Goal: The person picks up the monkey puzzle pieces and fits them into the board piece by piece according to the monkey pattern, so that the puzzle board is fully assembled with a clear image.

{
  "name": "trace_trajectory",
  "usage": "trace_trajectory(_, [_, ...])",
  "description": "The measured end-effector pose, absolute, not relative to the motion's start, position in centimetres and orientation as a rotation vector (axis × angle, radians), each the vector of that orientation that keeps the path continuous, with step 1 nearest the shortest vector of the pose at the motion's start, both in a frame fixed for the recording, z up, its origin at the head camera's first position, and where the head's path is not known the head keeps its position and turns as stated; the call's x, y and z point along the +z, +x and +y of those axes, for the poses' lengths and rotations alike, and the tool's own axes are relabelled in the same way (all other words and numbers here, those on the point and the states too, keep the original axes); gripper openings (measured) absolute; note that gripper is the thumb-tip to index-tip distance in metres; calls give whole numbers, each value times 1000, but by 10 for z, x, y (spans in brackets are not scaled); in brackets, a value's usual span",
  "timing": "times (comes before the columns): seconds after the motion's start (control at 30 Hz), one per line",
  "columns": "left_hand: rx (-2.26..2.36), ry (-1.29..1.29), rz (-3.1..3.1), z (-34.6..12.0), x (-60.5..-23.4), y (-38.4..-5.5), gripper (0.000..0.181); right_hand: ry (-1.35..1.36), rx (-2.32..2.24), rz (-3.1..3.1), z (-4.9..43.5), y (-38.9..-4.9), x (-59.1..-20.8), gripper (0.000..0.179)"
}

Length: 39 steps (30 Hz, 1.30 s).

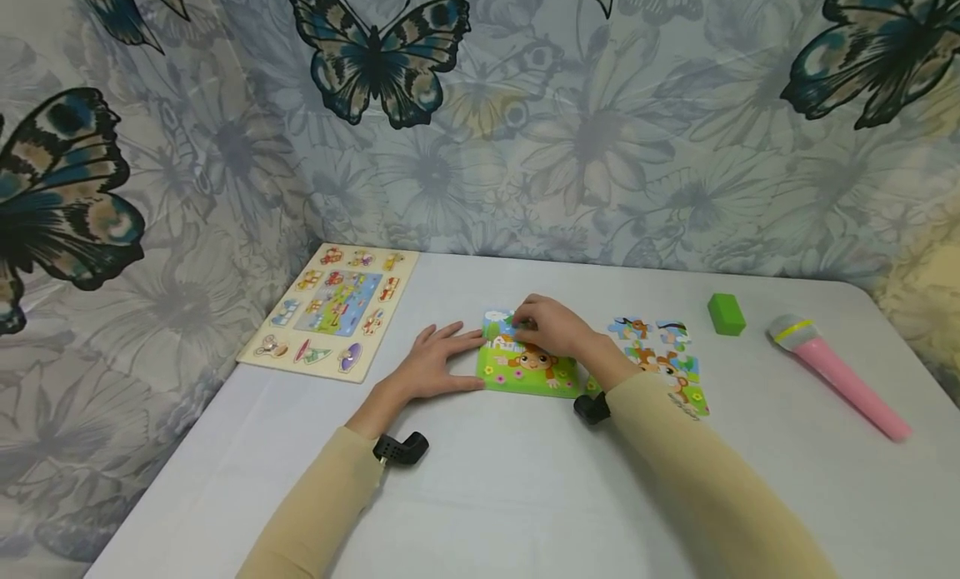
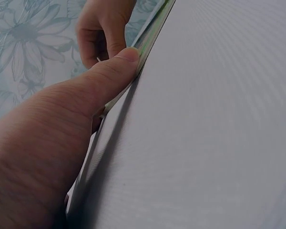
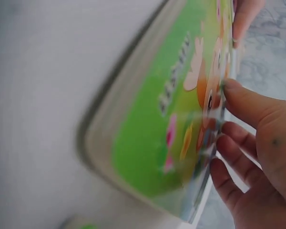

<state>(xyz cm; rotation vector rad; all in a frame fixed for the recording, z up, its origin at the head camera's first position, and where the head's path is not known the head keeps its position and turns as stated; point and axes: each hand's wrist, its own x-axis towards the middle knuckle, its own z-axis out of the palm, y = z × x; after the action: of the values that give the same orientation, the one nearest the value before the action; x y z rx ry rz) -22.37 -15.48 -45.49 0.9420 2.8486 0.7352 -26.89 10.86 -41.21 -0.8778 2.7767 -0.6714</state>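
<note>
A small puzzle board [image 1: 525, 387] with a cartoon monkey on green lies at mid-table. My left hand [image 1: 435, 362] rests at its left side, fingers spread and fairly straight, index finger and thumb tip touching the edge; the left wrist view shows the thumb [image 2: 109, 71] along that edge. Over the board's upper part is my right hand [image 1: 555, 325], fingers curled and tips down at the picture. In the right wrist view its thumb [image 3: 250, 102] and fingertips pinch at a puzzle piece, mostly hidden. Several puzzle pieces [image 1: 678, 366] lie right of the board, partly behind the right forearm.
A wooden peg puzzle [image 1: 330, 312] with small pictures lies at the back left. A green block [image 1: 726, 314] and a pink toy microphone [image 1: 843, 379] lie on the right of the white table [image 1: 495, 496]. Butterfly-patterned cloth [image 1: 480, 179] hangs behind and on the left.
</note>
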Motion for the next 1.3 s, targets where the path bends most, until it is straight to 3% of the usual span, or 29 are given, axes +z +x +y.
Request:
trace_trajectory(0.73, [708,916,2849,-154,-452,-221,74,-839,-770,2762,104,-270,-409,25])
trace_trajectory(1.3, [718,917,2849,-153,-454,-222,75,-762,-980,2787,201,-268,-387,38])
